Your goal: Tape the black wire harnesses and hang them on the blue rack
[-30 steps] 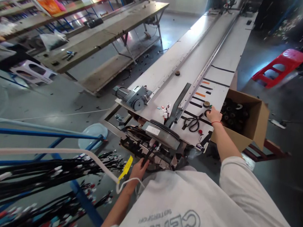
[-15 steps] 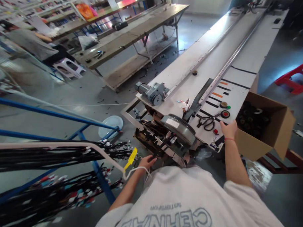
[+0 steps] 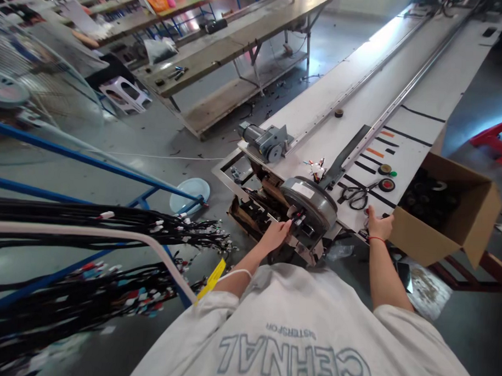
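Observation:
My left hand (image 3: 276,234) reaches to the front of the round grey drum (image 3: 310,201) at the near end of the long white table (image 3: 320,102). Its fingers are pinched on a black cable end (image 3: 294,218) below the drum. My right hand (image 3: 379,224) is at the table's near right corner, fingers bent over the edge, a red band on the wrist. Black scissors (image 3: 355,196) lie just beyond it, with a red-and-black tape roll (image 3: 386,185) and a second roll (image 3: 384,169) further on.
An open cardboard box (image 3: 455,228) of black rolls stands right of the table. A blue rack (image 3: 91,166) hung with bundles of black cables (image 3: 110,221) fills the left. A grey motor (image 3: 269,142), wooden benches (image 3: 239,45), a red stool (image 3: 495,139) and a floor fan (image 3: 15,92) lie beyond.
My left hand rose from the low cable tangle to the drum's front. My right hand drew back from the tape roll to the table's near corner. The view swung left.

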Action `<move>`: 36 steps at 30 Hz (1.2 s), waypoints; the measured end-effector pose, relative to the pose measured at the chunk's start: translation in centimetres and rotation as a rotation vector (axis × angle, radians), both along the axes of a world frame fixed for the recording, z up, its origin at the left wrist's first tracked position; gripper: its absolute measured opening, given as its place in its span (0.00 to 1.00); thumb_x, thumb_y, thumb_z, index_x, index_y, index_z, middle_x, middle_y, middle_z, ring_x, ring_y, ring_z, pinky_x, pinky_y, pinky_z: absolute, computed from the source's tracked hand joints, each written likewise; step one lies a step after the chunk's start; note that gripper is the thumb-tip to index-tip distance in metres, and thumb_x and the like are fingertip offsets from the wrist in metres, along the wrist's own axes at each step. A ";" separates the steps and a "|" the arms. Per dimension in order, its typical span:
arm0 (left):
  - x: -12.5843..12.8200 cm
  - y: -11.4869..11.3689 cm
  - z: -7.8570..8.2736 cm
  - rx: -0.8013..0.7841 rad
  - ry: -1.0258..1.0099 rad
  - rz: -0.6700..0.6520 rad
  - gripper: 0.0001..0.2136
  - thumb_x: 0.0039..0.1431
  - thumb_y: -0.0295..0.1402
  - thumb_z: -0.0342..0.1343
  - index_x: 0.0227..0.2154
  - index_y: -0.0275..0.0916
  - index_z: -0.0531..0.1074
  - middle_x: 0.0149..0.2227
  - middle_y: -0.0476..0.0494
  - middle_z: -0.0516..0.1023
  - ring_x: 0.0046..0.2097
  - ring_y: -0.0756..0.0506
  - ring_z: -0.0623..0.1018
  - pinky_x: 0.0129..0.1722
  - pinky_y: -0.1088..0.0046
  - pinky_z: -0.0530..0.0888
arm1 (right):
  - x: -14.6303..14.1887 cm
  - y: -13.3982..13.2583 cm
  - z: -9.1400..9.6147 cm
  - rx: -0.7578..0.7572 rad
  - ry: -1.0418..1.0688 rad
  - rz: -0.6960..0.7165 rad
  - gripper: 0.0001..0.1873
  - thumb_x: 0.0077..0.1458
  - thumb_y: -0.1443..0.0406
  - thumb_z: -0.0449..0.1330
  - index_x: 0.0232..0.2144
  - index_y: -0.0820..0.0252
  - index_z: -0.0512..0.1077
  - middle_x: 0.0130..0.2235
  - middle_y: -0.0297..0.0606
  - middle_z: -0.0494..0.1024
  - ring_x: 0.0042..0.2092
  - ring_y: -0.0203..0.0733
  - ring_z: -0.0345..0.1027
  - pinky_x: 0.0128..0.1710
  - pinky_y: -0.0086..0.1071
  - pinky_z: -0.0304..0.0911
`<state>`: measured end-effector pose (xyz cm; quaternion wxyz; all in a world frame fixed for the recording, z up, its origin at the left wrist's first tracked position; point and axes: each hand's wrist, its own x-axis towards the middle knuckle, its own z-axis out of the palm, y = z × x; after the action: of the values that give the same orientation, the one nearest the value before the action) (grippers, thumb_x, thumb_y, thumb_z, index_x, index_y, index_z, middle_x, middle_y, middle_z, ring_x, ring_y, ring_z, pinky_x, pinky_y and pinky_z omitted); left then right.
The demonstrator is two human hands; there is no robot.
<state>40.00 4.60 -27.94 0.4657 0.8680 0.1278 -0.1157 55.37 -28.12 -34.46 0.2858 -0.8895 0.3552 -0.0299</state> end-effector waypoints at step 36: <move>-7.9 2.8 -4.1 -0.268 0.033 0.031 0.26 0.61 0.57 0.40 0.24 0.39 0.65 0.21 0.49 0.68 0.28 0.48 0.68 0.34 0.71 0.67 | 0.2 0.1 -0.3 -0.024 -0.010 0.010 0.41 0.51 0.43 0.61 0.55 0.68 0.62 0.52 0.64 0.70 0.53 0.67 0.66 0.51 0.52 0.62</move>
<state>32.11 7.43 -32.04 0.5772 0.7938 0.1321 -0.1390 55.57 -28.02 -34.71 0.2769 -0.8945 0.3489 -0.0374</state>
